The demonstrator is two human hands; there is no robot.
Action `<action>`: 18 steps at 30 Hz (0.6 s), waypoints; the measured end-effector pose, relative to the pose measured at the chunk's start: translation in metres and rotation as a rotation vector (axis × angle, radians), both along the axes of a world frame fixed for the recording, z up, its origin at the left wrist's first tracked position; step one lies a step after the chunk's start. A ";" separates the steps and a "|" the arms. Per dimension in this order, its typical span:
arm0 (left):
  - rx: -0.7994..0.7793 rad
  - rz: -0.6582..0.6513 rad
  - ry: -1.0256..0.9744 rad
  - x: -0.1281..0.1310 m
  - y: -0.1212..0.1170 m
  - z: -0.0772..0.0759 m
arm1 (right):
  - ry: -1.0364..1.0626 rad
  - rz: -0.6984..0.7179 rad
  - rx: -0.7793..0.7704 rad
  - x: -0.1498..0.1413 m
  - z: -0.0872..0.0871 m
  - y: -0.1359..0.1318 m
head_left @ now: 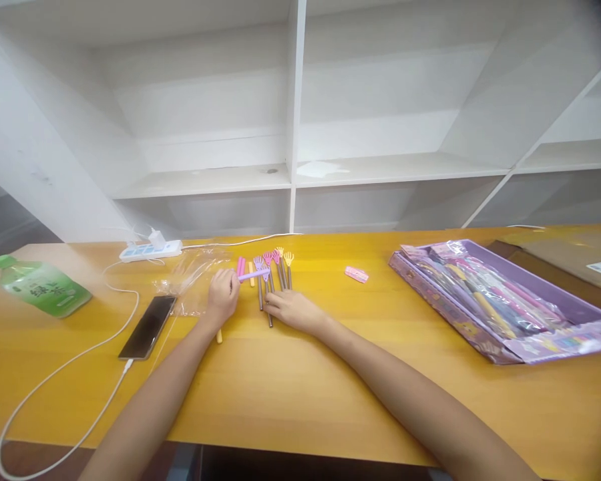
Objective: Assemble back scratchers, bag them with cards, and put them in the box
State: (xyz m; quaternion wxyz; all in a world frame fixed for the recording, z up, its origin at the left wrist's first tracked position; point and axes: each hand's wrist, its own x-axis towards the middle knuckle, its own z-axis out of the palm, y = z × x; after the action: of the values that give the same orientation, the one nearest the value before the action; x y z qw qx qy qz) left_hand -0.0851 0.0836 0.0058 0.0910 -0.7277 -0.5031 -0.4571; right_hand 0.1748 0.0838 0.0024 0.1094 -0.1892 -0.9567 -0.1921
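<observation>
My left hand point(224, 295) is closed around a light purple handle tube point(254, 274), which points right across the heads of several back scratchers. These scratchers have small hand-shaped heads, among them a pink head point(268, 257) and a yellow head point(289, 256), on thin metal rods. My right hand point(294, 311) lies over the lower rods, its fingers bent around a purple-headed back scratcher point(269, 294); the exact grip is partly hidden. Beside my left hand lie pink handle tubes point(241, 266) and a yellow tube point(251, 274). Another yellow tube point(219, 336) pokes out below that wrist.
On the right stands a purple display box point(481, 347) of wrapped items, with a cardboard box point(555, 250) behind it. A pink label point(356, 274) lies mid-table. Leftward are clear plastic bags point(195, 274), a phone point(147, 327) on a cable, a power strip point(150, 250) and a green bottle point(43, 287).
</observation>
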 end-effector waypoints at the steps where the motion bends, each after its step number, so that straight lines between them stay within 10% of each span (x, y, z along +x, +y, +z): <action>1: -0.006 -0.005 -0.011 0.000 0.000 0.000 | -0.015 0.025 0.010 -0.001 0.001 -0.001; 18: -0.098 -0.024 -0.231 0.005 -0.008 -0.003 | 0.019 0.402 0.116 0.000 0.015 -0.028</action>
State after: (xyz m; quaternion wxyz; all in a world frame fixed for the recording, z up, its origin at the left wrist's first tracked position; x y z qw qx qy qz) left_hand -0.0796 0.0761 0.0031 -0.0089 -0.6798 -0.5233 -0.5137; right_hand 0.1745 0.0560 0.0175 0.1655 0.0104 -0.9614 -0.2194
